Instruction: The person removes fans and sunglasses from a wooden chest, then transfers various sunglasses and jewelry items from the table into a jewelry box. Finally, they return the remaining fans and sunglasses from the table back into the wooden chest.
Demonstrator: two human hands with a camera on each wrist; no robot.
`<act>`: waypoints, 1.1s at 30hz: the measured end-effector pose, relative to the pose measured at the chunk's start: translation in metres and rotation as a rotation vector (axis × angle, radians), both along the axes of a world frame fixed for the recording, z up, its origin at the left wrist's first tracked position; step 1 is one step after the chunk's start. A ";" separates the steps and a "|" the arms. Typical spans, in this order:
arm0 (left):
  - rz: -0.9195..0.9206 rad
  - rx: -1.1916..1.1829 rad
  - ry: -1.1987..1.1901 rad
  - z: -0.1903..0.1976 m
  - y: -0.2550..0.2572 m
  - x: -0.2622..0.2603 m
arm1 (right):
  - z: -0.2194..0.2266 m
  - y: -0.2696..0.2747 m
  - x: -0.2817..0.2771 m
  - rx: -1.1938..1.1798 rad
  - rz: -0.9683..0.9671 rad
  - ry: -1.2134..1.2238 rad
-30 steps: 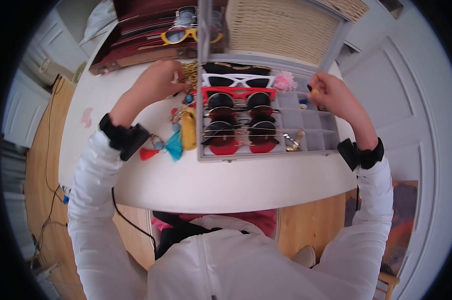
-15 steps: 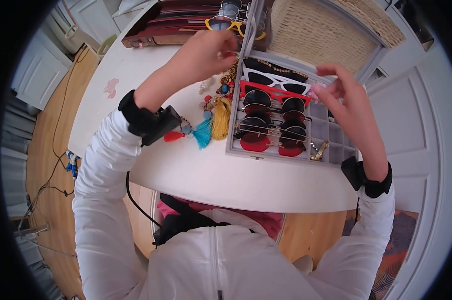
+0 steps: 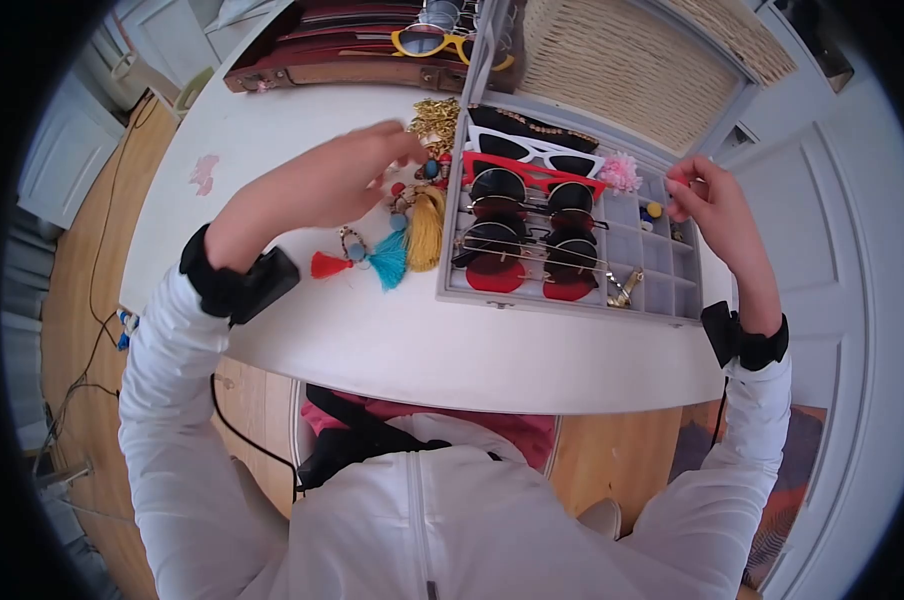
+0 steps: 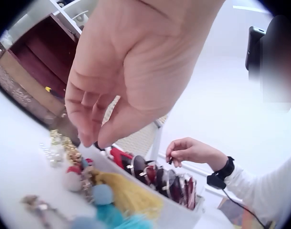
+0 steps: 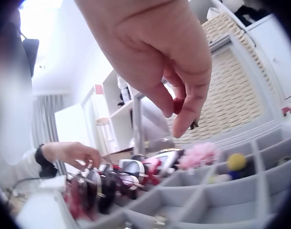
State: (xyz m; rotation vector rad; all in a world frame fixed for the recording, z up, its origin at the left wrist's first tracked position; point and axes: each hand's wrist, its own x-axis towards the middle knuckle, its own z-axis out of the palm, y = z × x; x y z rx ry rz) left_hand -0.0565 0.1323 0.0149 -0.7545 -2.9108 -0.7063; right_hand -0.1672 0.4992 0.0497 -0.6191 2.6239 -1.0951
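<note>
My left hand [image 3: 322,180] hovers with relaxed fingers over the left side of a bunch of jewellery: gold chains [image 3: 435,122], a yellow tassel [image 3: 427,230] and a turquoise tassel [image 3: 388,260]. Nothing shows between its fingertips in the left wrist view. Above the right side of the grey compartment box [image 3: 472,294], my right hand [image 3: 717,210] pinches a small red item [image 5: 178,105] with a dark part. Below that hand, a yellow ball [image 5: 236,162] and a pink fluffy piece [image 5: 199,156] lie in the box.
Several sunglasses [image 3: 497,185] fill the box's left part, and a gold piece [image 3: 624,288] lies in a front compartment. The box's woven-panel lid [image 3: 612,60] stands raised behind. A brown case [image 3: 322,73] with yellow glasses [image 3: 422,41] is at the back left.
The yellow item at my right fingers a second ago now lies in a compartment. That hand has moved right from the pink piece; my left hand has drawn down and left from the chains.
</note>
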 end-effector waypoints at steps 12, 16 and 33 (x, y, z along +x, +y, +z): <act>0.090 -0.092 -0.239 -0.015 0.005 0.002 | -0.029 0.020 0.003 0.209 0.058 0.141; 0.119 -0.040 -0.128 -0.009 -0.010 0.008 | -0.026 0.014 0.009 0.240 0.043 0.224; -0.031 0.325 0.418 0.061 0.085 0.006 | 0.029 -0.066 0.058 -0.523 0.252 -0.205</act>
